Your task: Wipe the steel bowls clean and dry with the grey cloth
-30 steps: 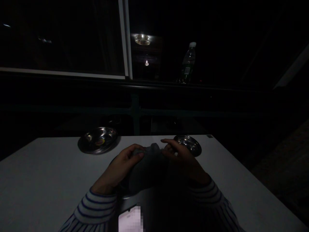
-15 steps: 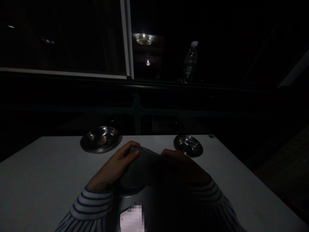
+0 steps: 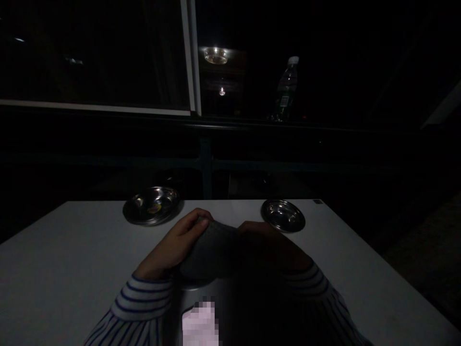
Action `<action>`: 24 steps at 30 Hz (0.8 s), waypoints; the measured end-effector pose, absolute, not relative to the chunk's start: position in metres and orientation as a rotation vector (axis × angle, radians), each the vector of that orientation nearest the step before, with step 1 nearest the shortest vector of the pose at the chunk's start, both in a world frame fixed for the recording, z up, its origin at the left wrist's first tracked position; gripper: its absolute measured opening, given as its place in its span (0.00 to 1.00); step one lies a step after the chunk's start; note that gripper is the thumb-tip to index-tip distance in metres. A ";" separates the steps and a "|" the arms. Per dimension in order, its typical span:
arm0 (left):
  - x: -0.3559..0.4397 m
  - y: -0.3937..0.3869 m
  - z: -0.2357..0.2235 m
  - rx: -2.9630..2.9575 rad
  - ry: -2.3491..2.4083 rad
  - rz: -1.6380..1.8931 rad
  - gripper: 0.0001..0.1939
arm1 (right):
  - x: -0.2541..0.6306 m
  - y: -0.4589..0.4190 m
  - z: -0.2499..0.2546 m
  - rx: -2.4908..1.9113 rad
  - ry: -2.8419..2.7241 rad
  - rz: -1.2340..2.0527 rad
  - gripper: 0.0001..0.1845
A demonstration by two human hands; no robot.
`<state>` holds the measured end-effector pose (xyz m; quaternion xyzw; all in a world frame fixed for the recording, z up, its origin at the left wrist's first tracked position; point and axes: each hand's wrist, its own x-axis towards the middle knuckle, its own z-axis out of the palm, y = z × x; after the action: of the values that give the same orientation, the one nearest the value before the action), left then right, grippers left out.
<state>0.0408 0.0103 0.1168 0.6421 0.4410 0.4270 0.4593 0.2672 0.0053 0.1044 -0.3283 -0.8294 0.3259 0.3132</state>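
Observation:
A dark grey cloth (image 3: pixel 211 250) hangs between my two hands above the white table (image 3: pixel 90 259). My left hand (image 3: pixel 185 238) pinches its upper left edge, thumb on the near side and fingers behind. At the opposite edge, my right hand (image 3: pixel 264 240) is closed on the cloth; deep shadow hides most of its fingers. Below the cloth shows the curved rim of a metal dish (image 3: pixel 192 288), the rest of it covered. Closer to me lies a pink, blurred-out flat object with a dark edge (image 3: pixel 200 324), perhaps a phone.
Shiny metal plates, apparently stacked (image 3: pixel 151 206), sit at the table's far left, and another metal plate (image 3: pixel 283 216) at the far right. Beyond the table, a plastic bottle (image 3: pixel 287 91) with a white cap stands by the dark window (image 3: pixel 194 57). The lighting is very dim.
The cloth's top edge looks smoother and slightly shifted between my hands. Both hands keep their hold. The whole view has moved a little.

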 end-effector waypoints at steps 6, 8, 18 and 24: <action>0.043 0.016 0.115 1.589 1.197 1.102 0.10 | 0.268 0.009 0.104 -0.893 -2.185 0.838 0.11; 0.045 0.017 0.114 1.563 1.254 1.164 0.11 | 0.265 0.009 0.105 -0.974 -2.108 0.879 0.12; 0.059 0.020 0.109 0.980 1.035 1.127 0.28 | 0.250 0.016 0.099 -1.025 -1.421 1.170 0.24; 0.064 0.019 0.101 1.040 1.032 1.216 0.21 | 0.239 0.018 0.093 -1.013 -1.373 1.243 0.16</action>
<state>0.0643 0.0189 0.1012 0.4451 0.4413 0.5201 0.5802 0.2393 0.0184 0.0934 -0.4177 -0.5659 0.5122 0.4928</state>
